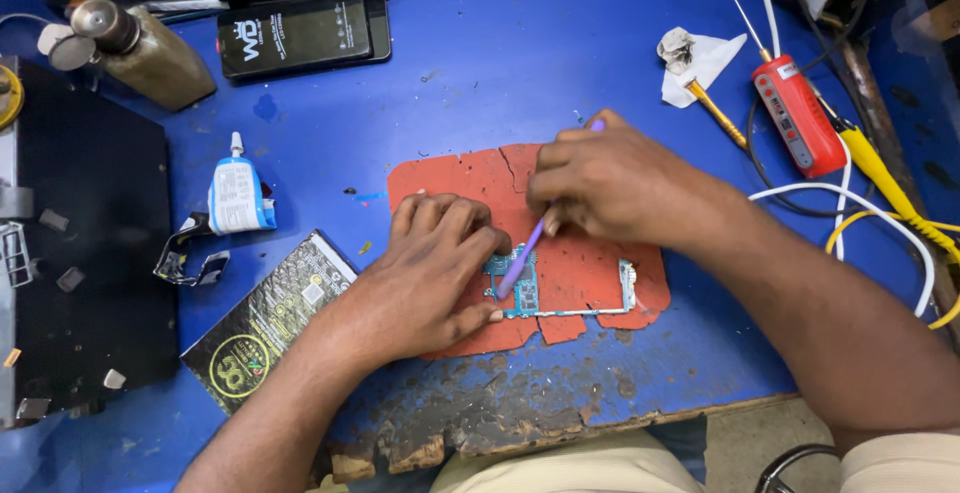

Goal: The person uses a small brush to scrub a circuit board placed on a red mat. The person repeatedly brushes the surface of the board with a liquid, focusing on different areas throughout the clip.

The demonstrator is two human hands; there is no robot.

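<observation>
Brushwork on a bare phone circuit board (522, 288) is under way — the board lies stripped of any casing on a worn red mat (590, 263) at the near middle of the blue table (480, 63); the disassembly that exposes it looks, by that, already done. The left hand (430, 278) presses flat on the board's left end, fingers curled down and pinning it rather than gripping; the right hand (610, 183) is closed around a thin purple brush (525, 250), held like a pen, its tip touching the board's upper part. Whether the board is clean yet cannot be told — it is too small to judge; the brush on it suggests the cleaning is mid-course. Well left stand a small white-and-blue glue bottle (238, 196) and a dark printed pouch (265, 318); several dark phones (300, 33) lie along the far edge; a red handheld tool (797, 115) with wires rests untouched to the right.
</observation>
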